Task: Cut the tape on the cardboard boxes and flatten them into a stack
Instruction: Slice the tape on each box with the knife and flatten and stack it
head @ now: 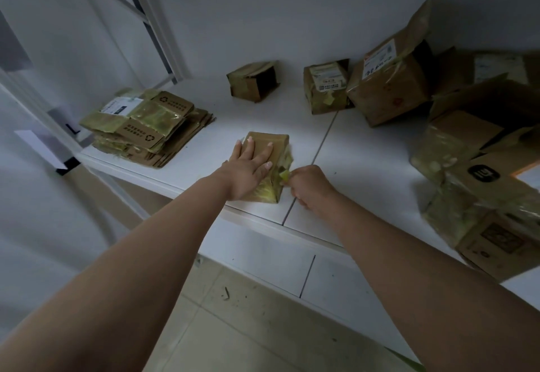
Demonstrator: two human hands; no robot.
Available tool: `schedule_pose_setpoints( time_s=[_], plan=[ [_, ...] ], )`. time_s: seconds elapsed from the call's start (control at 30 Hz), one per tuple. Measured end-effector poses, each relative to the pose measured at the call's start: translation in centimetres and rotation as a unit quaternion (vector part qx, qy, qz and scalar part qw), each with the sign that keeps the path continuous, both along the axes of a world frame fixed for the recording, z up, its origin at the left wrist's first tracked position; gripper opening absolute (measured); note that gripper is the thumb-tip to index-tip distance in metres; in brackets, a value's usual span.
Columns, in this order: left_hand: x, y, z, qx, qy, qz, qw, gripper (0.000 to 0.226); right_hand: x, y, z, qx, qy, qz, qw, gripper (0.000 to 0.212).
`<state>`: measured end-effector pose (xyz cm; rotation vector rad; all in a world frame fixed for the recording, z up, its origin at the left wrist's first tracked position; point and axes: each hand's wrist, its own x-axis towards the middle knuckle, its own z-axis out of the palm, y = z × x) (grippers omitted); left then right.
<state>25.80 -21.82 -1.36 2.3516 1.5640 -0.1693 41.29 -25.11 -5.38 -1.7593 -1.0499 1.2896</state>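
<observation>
Item 1: left hand (248,167), fingers straight and spread, pressed flat on top of a small taped cardboard box (270,149) that stands on the white counter (365,161) close to its front edge, about midway along.

Item 2: right hand (308,186), fingers curled round a small yellow-green cutter (284,175); the visible tip touches the box's right side at its near corner, where the tape is wrinkled. The blade itself cannot be made out.

Item 3: flattened stack (149,129) of cardboard boxes, at the counter's left end, well apart from the box under the hand; top sheet shows recycling marks and a white label.

Item 4: small open box (253,80), lying on its side near the back edge of the counter, behind the box under the hand, dark opening facing right.

Item 5: small labelled box (325,86), upright, taped, near the back edge, right of the open one.

Item 6: larger labelled box (390,85), tilted, just beside the small labelled box on its right, flap raised.

Item 7: heap of boxes (479,167) at the counter's right end, several sizes, piled and leaning; one carries a dark rounded logo.

Item 8: tiled floor (233,336) below the front edge, with small debris
</observation>
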Motion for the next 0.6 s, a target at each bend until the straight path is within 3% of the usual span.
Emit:
schedule_pose_setpoints(
  time_s=[0.17,0.3,0.47,0.6],
  plan=[
    [0.1,-0.3,-0.2,0.000,0.004,0.017,1.000,0.055,-0.8,-3.3,1.6,-0.002,0.041,0.020,0.999,0.026],
    [0.6,-1.0,0.1,0.001,0.004,0.035,0.999,0.055,-0.8,-5.3,1.8,0.004,0.045,0.041,0.998,0.020],
    [0.9,-1.2,-0.1,0.005,0.009,0.065,0.998,0.056,0.2,-6.8,1.4,0.028,0.013,0.078,0.996,0.019],
    [0.7,-1.8,-0.3,0.070,0.002,0.101,0.992,0.054,0.4,-6.8,0.4,0.082,-0.038,0.089,0.992,0.017]
  ],
)
